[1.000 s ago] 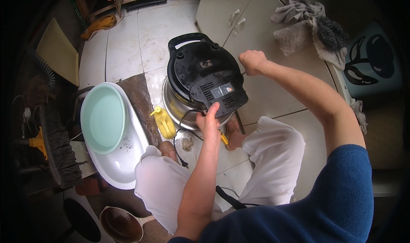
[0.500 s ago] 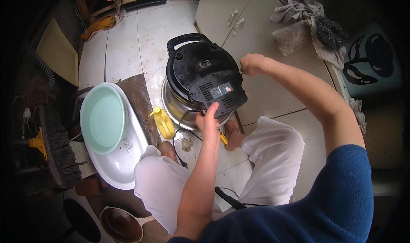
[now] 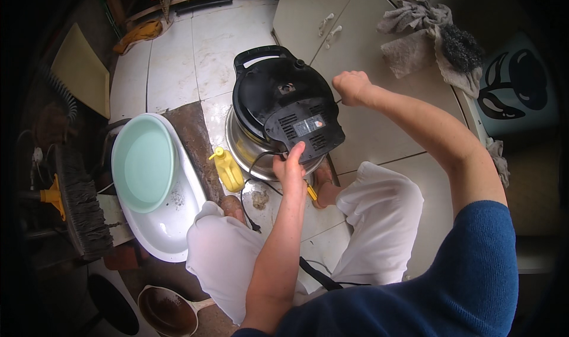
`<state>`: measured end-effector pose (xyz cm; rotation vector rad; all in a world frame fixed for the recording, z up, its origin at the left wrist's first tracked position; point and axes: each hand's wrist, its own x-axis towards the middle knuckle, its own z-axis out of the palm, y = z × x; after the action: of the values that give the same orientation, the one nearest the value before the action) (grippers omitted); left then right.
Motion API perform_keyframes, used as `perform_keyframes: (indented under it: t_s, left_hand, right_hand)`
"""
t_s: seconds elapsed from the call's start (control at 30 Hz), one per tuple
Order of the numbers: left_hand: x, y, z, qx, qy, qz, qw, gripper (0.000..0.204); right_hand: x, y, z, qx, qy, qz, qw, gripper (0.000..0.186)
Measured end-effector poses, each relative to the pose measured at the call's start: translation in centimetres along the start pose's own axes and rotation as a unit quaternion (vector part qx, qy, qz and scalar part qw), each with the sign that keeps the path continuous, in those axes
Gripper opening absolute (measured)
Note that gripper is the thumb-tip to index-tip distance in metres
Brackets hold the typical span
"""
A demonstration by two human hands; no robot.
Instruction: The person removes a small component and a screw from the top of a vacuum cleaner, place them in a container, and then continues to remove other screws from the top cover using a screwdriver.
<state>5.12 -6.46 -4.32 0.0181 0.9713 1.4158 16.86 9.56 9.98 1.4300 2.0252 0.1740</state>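
The person sits low over a tiled floor (image 3: pixel 178 64), knees in white trousers spread either side of the work; between them lies a round electric cooker (image 3: pixel 278 117), turned so that its black underside faces up, with a vented base plate and a small label toward the person, and a black carrying handle at the far edge; its metal body shows as a bright rim below the black base. The left hand (image 3: pixel 291 166) rests on the near edge of the cooker's base, fingers curled against the plastic, beside a black power cord (image 3: pixel 252 177) that loops down to the floor; whether it grips the cord or only presses the base cannot be told. The right hand (image 3: pixel 351 87) is closed in a fist at the cooker's far right side, touching its rim; what the fist holds is hidden. A small yellow-handled tool (image 3: pixel 310 191) lies just below the left hand, near the person's foot. Just left of the cooker stands a yellow squeeze bottle (image 3: pixel 227 168); further left a pale green basin (image 3: pixel 142 162) sits inside a white tub (image 3: pixel 172 230); a dark brush (image 3: pixel 80 206) lies beyond it. Grey rags (image 3: pixel 415 34) hang over the cabinet (image 3: pixel 314 23) at upper right.
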Motion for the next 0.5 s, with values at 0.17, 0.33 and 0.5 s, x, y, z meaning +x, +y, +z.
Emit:
perform_keyframes:
  t_s: [0.17,0.33,0.5]
  left_hand:
    - [0.1,-0.1,-0.2,-0.006,0.001,-0.011,1.000,0.042]
    - [0.3,0.0,-0.4,-0.004,0.004,-0.009,1.000,0.042]
    - [0.0,0.0,0.0,-0.007,-0.006,-0.010,1.000,0.043]
  right_hand:
    - [-0.3,-0.2,0.5,-0.069,0.055,-0.047,0.995,0.020]
    - [-1.4,2.3,-0.6,0.086,0.037,0.017,0.995,0.022]
    - [-1.9,7.1,3.3,0.423,0.047,-0.022,0.905,0.021]
